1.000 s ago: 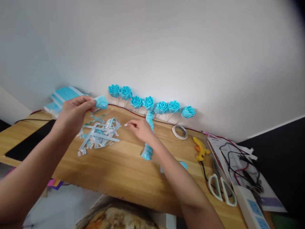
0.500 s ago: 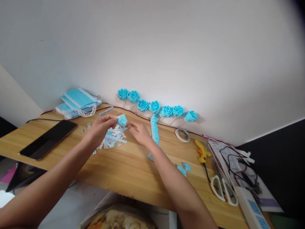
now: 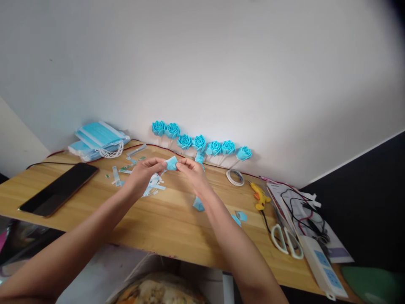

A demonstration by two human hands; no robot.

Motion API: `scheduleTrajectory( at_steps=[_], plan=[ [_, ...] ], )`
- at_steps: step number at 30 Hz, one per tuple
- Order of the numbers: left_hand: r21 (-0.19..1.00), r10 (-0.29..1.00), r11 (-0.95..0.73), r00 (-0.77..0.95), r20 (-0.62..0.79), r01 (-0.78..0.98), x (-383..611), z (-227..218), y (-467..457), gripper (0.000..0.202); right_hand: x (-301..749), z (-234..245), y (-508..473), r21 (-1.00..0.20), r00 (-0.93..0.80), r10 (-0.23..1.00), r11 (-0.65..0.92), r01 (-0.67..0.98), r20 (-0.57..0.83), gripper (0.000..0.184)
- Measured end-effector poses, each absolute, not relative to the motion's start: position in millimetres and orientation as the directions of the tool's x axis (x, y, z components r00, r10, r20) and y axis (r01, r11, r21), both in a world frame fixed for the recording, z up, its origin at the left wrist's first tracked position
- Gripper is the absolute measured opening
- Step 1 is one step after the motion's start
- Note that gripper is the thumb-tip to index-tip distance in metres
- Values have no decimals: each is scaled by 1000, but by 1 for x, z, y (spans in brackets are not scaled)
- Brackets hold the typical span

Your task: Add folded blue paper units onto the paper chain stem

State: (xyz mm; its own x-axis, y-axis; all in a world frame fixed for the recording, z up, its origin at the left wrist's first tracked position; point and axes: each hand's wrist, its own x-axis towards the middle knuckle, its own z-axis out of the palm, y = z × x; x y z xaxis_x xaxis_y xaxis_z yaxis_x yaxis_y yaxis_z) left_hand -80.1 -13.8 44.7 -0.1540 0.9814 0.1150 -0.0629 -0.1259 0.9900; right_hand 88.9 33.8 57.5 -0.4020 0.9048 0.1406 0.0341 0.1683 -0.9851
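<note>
Above the table's middle, my left hand (image 3: 149, 169) pinches the left edge of a small light-blue fabric piece (image 3: 171, 163). My right hand (image 3: 191, 170) grips the same piece by its right side, fingers closed. Under my left hand lies a heap of white and pale-blue cut strips (image 3: 154, 185). Behind the hands, several blue fabric roses (image 3: 199, 142) on thin stems lean along the wall. A blue petal piece (image 3: 198, 204) lies beneath my right wrist, partly hidden by it. Two more blue pieces (image 3: 241, 215) rest to the right of my forearm.
A phone (image 3: 60, 188) and a stack of blue masks (image 3: 99, 137) lie on the left. Over on the right are a roll of white tape (image 3: 235, 177), a yellow glue gun (image 3: 259, 196), white-handled scissors (image 3: 286, 240), tangled cables (image 3: 308, 217) and a power strip (image 3: 322, 266).
My right hand has closed on the blue piece, which both hands now hold. The piece has shifted slightly right. The view has moved a little, so the table's things appear further left.
</note>
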Motion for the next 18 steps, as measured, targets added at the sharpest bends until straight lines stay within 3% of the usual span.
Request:
scheduleTrajectory(
  at_steps=[6, 10, 12, 14, 16, 18],
  plan=[
    [992, 991, -128, -28, 128, 12, -62, 41, -25, 32, 126, 72, 37, -955, -321, 914, 287, 82, 247, 21],
    [944, 989, -140, 87, 119, 299, -79, 34, -17, 35, 171, 80, 32, -944, -239, 937, 296, 147, 256, 22],
    [835, 981, -188, 64, 182, 518, -105, 31, -2, 35, 196, 81, 23, -937, -188, 950, 285, 201, 249, 22],
    [650, 967, -172, 2, 254, 740, -137, 31, 16, 36, 219, 78, 9, -934, -118, 962, 268, 236, 246, 21],
    [451, 954, 29, -159, 255, 892, -167, 31, 34, 37, 241, 71, -6, -941, -50, 971, 239, 241, 234, 22],
    [314, 958, 145, -213, 193, 938, -188, 28, 48, 40, 259, 60, -22, -950, 28, 976, 204, 238, 217, 23]
  ],
)
